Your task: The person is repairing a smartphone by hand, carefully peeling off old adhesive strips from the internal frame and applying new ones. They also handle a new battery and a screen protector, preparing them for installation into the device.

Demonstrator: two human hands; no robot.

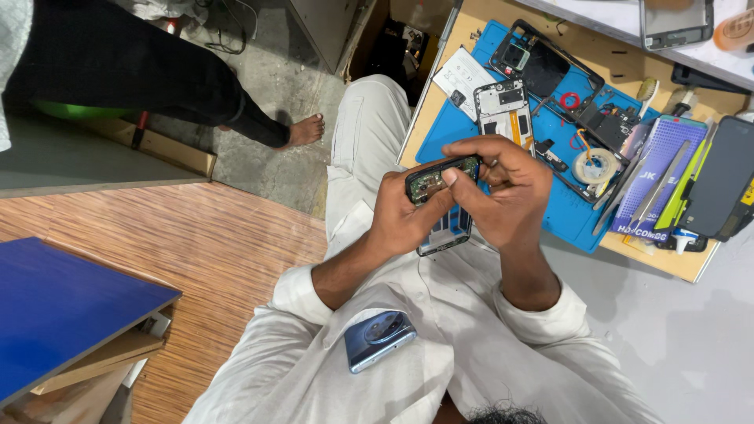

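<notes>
Seen from above, seated, in white sleeves. Left hand [404, 212] wrapped round the edge of an opened phone [441, 206], thumb on its upper corner, fingers underneath. Right hand [506, 188] curled over the top end of the same phone, fingertips pressed to its exposed inside near the camera corner. Both hands clamped on that phone, held above the lap, just off the near edge of the blue mat [569, 216]. Circuit parts visible at the phone's top; lower part showing pale strips between the hands. Whether a small tool sits in the right fingers: cannot tell.

On the lap, below the hands and apart from them, a grey-blue phone [378, 339] lying face down, round camera ring up.

On the mat, beyond the hands: a white back cover [503, 110] with cut-outs and an orange strip, a black frame [542, 67] with its screen, a white card [462, 76], a roll of tape [594, 166], a red ring [569, 100], small dark parts beside it. At the mat's right edge: tweezers [656, 191], a blue booklet [656, 169], a dark screen panel [719, 177]. All on a pale wooden board [667, 259].

At upper left, another person's black-clad leg and bare foot [302, 132] on the concrete floor, well apart. At lower left, a blue board [63, 310] over wood-grain flooring.
</notes>
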